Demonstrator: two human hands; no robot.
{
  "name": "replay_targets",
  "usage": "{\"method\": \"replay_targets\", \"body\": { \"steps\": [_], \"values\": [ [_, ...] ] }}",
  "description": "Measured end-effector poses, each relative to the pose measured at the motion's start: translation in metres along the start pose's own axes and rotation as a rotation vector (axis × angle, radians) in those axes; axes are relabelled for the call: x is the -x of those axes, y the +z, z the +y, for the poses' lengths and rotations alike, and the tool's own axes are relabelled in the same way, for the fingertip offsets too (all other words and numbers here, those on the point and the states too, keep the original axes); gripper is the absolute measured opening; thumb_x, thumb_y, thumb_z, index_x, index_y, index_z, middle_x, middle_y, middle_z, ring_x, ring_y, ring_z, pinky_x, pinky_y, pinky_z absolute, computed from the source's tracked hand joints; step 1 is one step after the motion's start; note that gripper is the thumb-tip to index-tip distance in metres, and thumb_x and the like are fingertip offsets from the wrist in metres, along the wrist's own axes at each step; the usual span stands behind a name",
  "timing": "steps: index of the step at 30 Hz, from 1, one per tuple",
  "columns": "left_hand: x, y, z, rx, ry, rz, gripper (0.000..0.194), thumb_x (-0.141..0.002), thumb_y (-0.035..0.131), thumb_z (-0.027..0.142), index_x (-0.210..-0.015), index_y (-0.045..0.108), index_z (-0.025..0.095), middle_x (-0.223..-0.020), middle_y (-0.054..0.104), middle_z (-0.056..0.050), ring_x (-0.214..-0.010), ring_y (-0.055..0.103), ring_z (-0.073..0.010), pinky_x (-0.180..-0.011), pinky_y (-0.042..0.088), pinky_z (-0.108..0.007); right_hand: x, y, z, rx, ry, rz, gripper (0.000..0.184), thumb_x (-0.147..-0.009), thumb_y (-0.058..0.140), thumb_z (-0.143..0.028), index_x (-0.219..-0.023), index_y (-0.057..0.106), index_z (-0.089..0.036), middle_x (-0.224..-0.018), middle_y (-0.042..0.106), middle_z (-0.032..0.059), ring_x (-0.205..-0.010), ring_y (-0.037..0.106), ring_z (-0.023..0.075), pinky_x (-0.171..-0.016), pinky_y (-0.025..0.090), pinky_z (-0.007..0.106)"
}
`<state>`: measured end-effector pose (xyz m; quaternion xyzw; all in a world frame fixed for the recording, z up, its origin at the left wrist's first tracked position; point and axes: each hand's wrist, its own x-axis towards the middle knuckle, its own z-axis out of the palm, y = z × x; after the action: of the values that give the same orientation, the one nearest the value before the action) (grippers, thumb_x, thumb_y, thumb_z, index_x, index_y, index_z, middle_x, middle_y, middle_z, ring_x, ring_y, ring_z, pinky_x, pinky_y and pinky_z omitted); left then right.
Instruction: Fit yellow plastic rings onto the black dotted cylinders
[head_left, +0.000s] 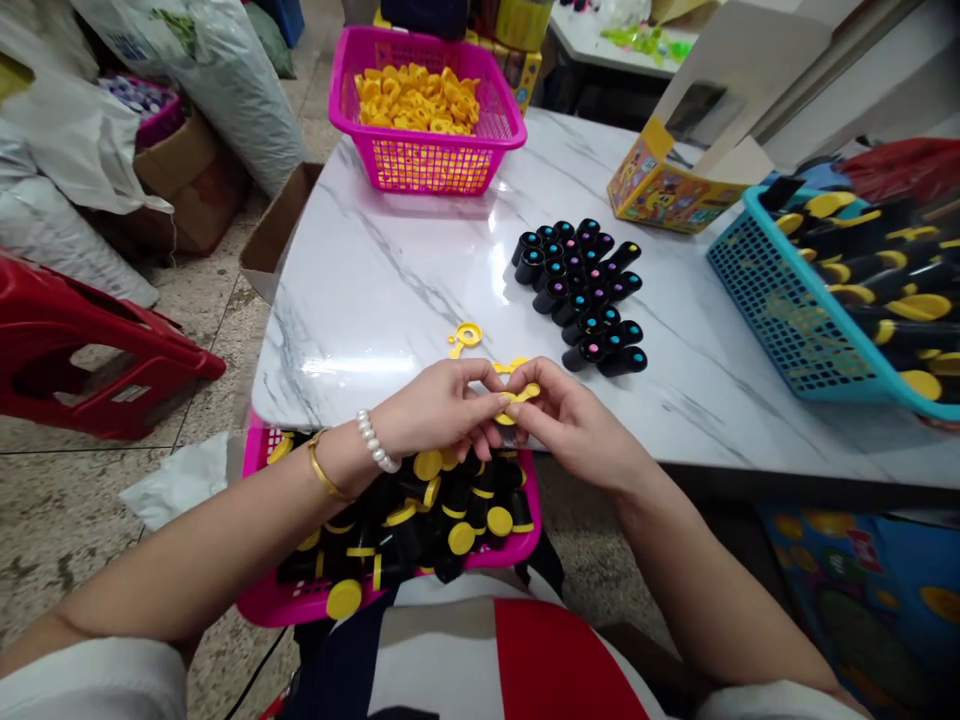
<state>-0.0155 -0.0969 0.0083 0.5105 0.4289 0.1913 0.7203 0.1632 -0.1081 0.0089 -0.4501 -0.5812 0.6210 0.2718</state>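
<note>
My left hand (pixel 457 405) and my right hand (pixel 566 415) meet at the table's front edge. Between their fingertips they pinch a small yellow plastic piece (pixel 529 391) with a ring and a short arm. Just beyond the fingers, another yellow piece (pixel 516 365) lies on the table, partly covered by my hands. A yellow ring piece (pixel 469 334) rests a little farther left. Below my hands, a pink basket (pixel 251 590) on my lap is filled with black tubes with yellow caps (pixel 460 538). To the right, several black tubes with coloured dots on their ends (pixel 577 300) stand grouped together.
A pink basket (pixel 427 140) of yellow pieces (pixel 420 95) stands at the table's (pixel 360 290) far left. On the right are an open printed box (pixel 667 190) and a teal basket (pixel 795 330) of black and yellow parts. A red stool (pixel 90 350) is on the floor left.
</note>
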Motion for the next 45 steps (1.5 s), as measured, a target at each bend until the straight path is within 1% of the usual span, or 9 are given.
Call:
{"method": "replay_targets", "body": {
  "steps": [4, 8, 11, 15, 22, 29, 38, 42, 45],
  "values": [
    [0.004, 0.003, -0.006, -0.087, 0.081, 0.034, 0.026, -0.089, 0.049, 0.040, -0.100, 0.052, 0.017, -0.062, 0.063, -0.001, -0.045, 0.058, -0.0105, -0.039, 0.041, -0.018, -0.003, -0.003, 0.003, -0.057, 0.019, -0.040, 0.027, -0.081, 0.065, -0.037, -0.093, 0.049, -0.020, -0.073, 0.057, -0.0035, -0.059, 0.057, 0.0090, -0.055, 0.045, 0.022],
    [0.011, 0.009, -0.023, -0.424, 0.403, 0.238, 0.034, -0.083, 0.059, 0.035, -0.112, 0.055, 0.018, -0.064, 0.061, 0.003, -0.056, 0.058, -0.0106, -0.052, 0.043, -0.020, -0.002, 0.000, 0.010, -0.131, 0.005, 0.027, 0.029, -0.079, 0.067, -0.039, -0.092, 0.048, -0.020, -0.067, 0.056, -0.0055, -0.054, 0.054, 0.0079, -0.052, 0.043, 0.020],
    [0.011, 0.014, -0.031, -0.596, 0.501, 0.364, 0.030, -0.082, 0.058, 0.023, -0.111, 0.057, 0.019, -0.066, 0.061, 0.003, -0.060, 0.057, -0.0114, -0.057, 0.042, -0.021, 0.001, 0.005, 0.010, -0.128, -0.007, 0.074, 0.029, -0.079, 0.066, -0.039, -0.092, 0.049, -0.020, -0.068, 0.057, -0.0051, -0.053, 0.052, 0.0071, -0.050, 0.041, 0.019],
    [0.010, 0.015, -0.031, -0.627, 0.472, 0.429, 0.024, -0.080, 0.057, 0.021, -0.104, 0.059, 0.017, -0.061, 0.058, 0.004, -0.057, 0.055, -0.0114, -0.055, 0.039, -0.021, 0.003, 0.009, 0.008, -0.144, 0.021, 0.069, 0.029, -0.079, 0.067, -0.037, -0.094, 0.049, -0.019, -0.073, 0.059, -0.0038, -0.058, 0.054, 0.0074, -0.053, 0.042, 0.019],
    [0.014, 0.010, -0.024, -0.561, 0.432, 0.328, 0.024, -0.078, 0.061, 0.029, -0.099, 0.061, 0.017, -0.062, 0.060, 0.004, -0.056, 0.056, -0.0105, -0.055, 0.039, -0.020, 0.003, 0.006, 0.009, -0.118, 0.061, 0.100, 0.030, -0.078, 0.069, -0.038, -0.095, 0.053, -0.019, -0.070, 0.058, -0.0034, -0.053, 0.051, 0.0067, -0.049, 0.041, 0.019],
    [0.008, 0.008, -0.030, -0.593, 0.404, 0.328, 0.017, -0.078, 0.059, 0.019, -0.095, 0.063, 0.017, -0.066, 0.064, 0.003, -0.060, 0.058, -0.0114, -0.058, 0.041, -0.021, 0.000, 0.005, 0.011, -0.121, 0.087, 0.180, 0.025, -0.078, 0.070, -0.038, -0.086, 0.057, -0.019, -0.052, 0.053, -0.0059, -0.041, 0.044, 0.0052, -0.039, 0.031, 0.015],
    [0.012, 0.009, -0.025, -0.555, 0.422, 0.319, 0.015, -0.080, 0.059, 0.028, -0.090, 0.061, 0.017, -0.063, 0.061, 0.002, -0.056, 0.055, -0.0105, -0.055, 0.039, -0.020, -0.003, 0.007, 0.012, -0.118, 0.074, 0.166, 0.026, -0.078, 0.069, -0.040, -0.086, 0.056, -0.018, -0.055, 0.058, -0.0043, -0.041, 0.049, 0.0074, -0.040, 0.039, 0.017],
    [0.011, 0.006, -0.019, -0.479, 0.358, 0.300, 0.022, -0.087, 0.051, 0.036, -0.080, 0.059, 0.017, -0.056, 0.055, 0.004, -0.050, 0.048, -0.0079, -0.049, 0.033, -0.019, 0.000, 0.011, 0.010, -0.060, 0.064, 0.186, 0.026, -0.080, 0.066, -0.042, -0.087, 0.054, -0.020, -0.056, 0.056, -0.0048, -0.045, 0.052, 0.0087, -0.044, 0.043, 0.019],
    [0.008, 0.003, -0.018, -0.410, 0.308, 0.219, 0.025, -0.089, 0.050, 0.038, -0.078, 0.057, 0.017, -0.056, 0.052, 0.005, -0.048, 0.046, -0.0070, -0.047, 0.031, -0.018, 0.002, 0.014, 0.011, 0.016, 0.014, 0.247, 0.023, -0.082, 0.064, -0.041, -0.086, 0.053, -0.021, -0.059, 0.054, -0.0052, -0.046, 0.051, 0.0081, -0.043, 0.041, 0.019]
  ]
}}
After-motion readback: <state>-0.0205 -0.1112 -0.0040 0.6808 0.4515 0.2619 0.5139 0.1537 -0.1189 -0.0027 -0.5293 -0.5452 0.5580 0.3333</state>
